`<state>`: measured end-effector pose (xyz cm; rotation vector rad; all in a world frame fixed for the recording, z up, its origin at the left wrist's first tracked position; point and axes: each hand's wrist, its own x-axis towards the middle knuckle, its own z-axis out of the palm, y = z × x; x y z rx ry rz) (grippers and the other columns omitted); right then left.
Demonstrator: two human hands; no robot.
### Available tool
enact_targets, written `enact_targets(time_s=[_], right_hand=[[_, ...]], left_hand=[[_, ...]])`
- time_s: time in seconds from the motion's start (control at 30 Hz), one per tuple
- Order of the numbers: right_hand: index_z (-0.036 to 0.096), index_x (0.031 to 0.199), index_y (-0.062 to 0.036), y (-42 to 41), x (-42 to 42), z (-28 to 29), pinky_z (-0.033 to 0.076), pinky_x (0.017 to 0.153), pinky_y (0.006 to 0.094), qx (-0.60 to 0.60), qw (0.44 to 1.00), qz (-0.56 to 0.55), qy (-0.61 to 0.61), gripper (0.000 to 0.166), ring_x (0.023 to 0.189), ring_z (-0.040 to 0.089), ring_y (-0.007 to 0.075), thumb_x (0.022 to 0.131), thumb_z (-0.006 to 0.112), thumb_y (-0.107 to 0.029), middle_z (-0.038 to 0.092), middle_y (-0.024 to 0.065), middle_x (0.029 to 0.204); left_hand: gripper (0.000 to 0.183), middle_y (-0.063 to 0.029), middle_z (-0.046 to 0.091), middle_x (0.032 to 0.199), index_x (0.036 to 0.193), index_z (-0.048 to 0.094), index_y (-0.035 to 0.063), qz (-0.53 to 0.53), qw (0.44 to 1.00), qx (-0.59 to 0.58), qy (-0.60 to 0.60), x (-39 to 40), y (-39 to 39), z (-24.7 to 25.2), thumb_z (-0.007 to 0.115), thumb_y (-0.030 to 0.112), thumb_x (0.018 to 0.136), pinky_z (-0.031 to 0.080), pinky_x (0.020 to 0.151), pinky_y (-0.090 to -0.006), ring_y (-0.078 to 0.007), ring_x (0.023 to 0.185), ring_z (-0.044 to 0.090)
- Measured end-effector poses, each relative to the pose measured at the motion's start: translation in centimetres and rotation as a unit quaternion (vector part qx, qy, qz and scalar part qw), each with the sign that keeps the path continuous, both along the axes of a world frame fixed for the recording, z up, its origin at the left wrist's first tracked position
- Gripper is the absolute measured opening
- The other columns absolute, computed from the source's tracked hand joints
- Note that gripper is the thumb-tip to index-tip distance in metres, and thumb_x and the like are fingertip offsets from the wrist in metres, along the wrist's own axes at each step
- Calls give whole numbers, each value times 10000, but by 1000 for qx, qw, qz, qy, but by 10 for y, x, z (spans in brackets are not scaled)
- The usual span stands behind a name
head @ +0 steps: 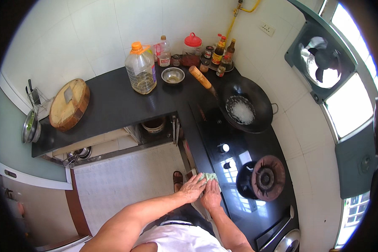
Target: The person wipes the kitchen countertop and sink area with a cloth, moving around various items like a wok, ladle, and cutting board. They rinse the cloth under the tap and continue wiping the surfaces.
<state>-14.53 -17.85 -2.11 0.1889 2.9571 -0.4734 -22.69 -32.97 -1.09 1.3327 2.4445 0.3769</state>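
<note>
A folded pale green cloth (209,177) lies at the front edge of the black countertop, beside the gas hob (220,163). My left hand (192,188) presses on its left side with fingers stretched out. On its near side rests my right hand (211,197), fingertips flat over the cloth. The fingers hide part of it. Beyond the hands, a black wok (261,100) with a wooden handle (200,77) sits over the far burner, with bubbling, whitish liquid (241,110) in its bottom. The near burner (266,178) carries a rusty ring and no pan.
A metal bowl (173,76), a large plastic jug (141,71) and several sauce bottles (219,52) stand along the back. A round wooden chopping block (70,104) leans at the far left. Near right lie a long-handled ladle (280,226) and a metal lid (288,242).
</note>
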Motion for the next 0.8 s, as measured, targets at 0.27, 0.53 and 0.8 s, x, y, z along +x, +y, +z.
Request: enact_targets(time_s=[0.27,0.53,0.8], right_hand=[[434,1549,97,-15,-136,1,276,1290,500,-41,998,36,18,699,1543,355,468,920,606,-156,423,326,1614],[403,1572,87,-41,-302,-12,262,1300,480,-45,995,85,24,758,1557,332,440,897,662,-140,388,291,1646],[508,1517,9,-61,-467,-33,348,1263,465,-113,983,109,92,636,1513,417,430,900,660,18,448,261,1623]], left_hand=[[533,-181,450,1609,1493,535,-19,81,996,25,27,-113,-12,-13,516,184,1001,249,1309,-529,-378,1584,292],[438,-256,515,1504,1310,656,-86,112,990,29,83,-265,-39,-26,609,86,910,353,1270,-460,-397,1543,348],[201,-185,684,1068,1024,732,-7,277,943,179,34,-399,-61,-24,645,18,844,541,949,-457,-398,1074,651]])
